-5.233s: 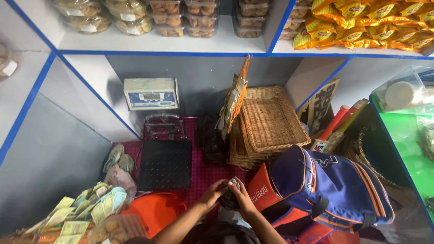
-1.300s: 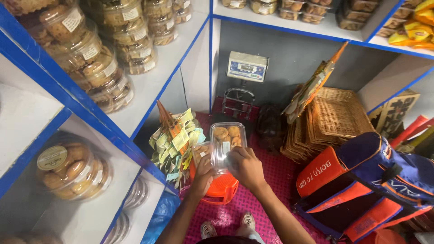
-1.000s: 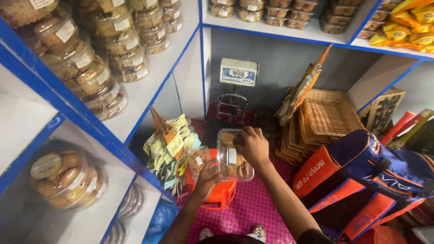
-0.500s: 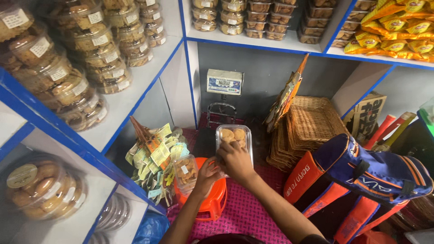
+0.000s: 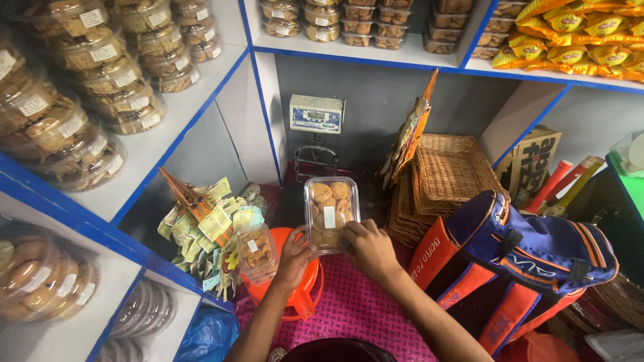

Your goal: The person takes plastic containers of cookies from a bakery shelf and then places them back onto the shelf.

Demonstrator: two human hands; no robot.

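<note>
I see my right hand (image 5: 371,249) gripping the near end of a clear rectangular plastic box of brown biscuits (image 5: 331,213), held level above the orange plastic stool (image 5: 297,288), label up, probably so the contents stay put. My left hand (image 5: 294,258) is closed around a smaller clear tub of biscuits (image 5: 257,251) just beside it, low at the stool's left edge.

A clear rectangular box (image 5: 330,214) of round brown cookies sits at the centre of the frame, lid shut, a small white label on top, its long side running up the frame. Lower left of it, a smaller clear tub (image 5: 255,251) of cookies, also labelled, tilts over an orange stool (image 5: 302,295).
</note>
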